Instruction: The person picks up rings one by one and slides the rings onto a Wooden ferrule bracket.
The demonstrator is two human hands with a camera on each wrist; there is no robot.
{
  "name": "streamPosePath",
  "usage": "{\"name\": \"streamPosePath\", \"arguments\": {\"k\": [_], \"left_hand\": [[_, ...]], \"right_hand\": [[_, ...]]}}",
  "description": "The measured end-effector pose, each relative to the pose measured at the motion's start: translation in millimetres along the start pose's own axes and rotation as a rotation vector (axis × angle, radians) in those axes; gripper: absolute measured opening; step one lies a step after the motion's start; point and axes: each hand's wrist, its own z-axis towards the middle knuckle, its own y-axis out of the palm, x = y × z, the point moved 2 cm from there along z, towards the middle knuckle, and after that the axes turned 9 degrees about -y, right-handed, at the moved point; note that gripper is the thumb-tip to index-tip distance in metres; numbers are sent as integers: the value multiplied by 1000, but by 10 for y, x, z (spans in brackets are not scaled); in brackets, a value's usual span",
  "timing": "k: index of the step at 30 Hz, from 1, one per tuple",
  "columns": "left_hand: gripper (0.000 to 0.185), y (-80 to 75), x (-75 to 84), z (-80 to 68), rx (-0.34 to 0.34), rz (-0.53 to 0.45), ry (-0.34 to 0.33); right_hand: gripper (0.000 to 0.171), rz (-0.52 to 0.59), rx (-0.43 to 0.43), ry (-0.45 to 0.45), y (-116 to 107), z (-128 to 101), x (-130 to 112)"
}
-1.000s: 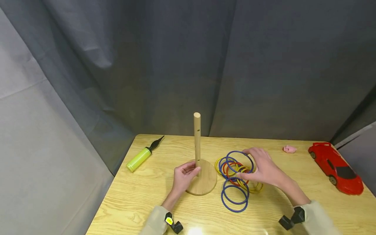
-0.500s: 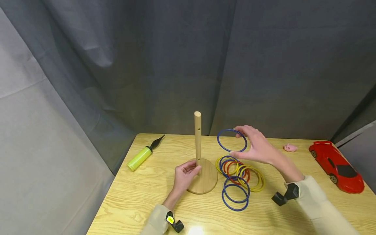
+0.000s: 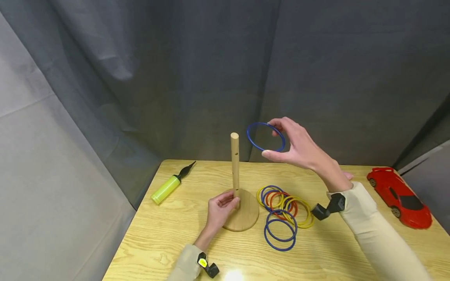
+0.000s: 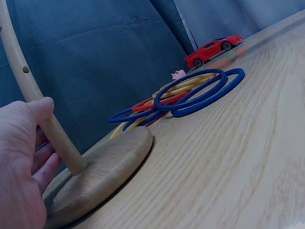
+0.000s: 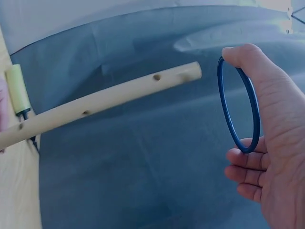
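Note:
Low on the upright wooden post (image 3: 235, 164), just above its round base (image 3: 247, 214), my left hand (image 3: 220, 210) grips the wood. In the left wrist view the thumb and fingers wrap round the post (image 4: 59, 138), which has small holes along it. My right hand (image 3: 295, 144) holds a blue ring (image 3: 249, 136) up in the air, thumb on one side and fingers on the other. That ring is to the right of the post's top, apart from it, as the right wrist view also shows. On the table, right of the base, lies a pile of blue, red and yellow rings (image 3: 311, 220).
A yellow-green hand pump (image 3: 166, 190) with a black nozzle lies at the back left of the wooden table (image 3: 140, 249). A red toy car (image 3: 400, 199) stands at the right. The pink toy pig (image 4: 178, 75) is mostly behind my right wrist in the head view. Grey curtain (image 3: 197, 78) hangs behind.
My right hand has lifted the blue ring off the pile, up and to the left, near the height of the post's top. The left hand has stayed on the post.

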Motion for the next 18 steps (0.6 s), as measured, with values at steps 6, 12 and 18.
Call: {"name": "streamPosePath", "arguments": {"k": [6,12,18], "left_hand": [[26,-49,-19,-22,20,-3,-1],[26,-49,-17,-41,15,-20,21],[26,-36,-2,-46,6,16,15]], "right_hand": [[68,20,6,-74,9,404,-183],[70,23,-52,-105,133,580,-312],[71,-14,-126,-95,370,485,-247]]}}
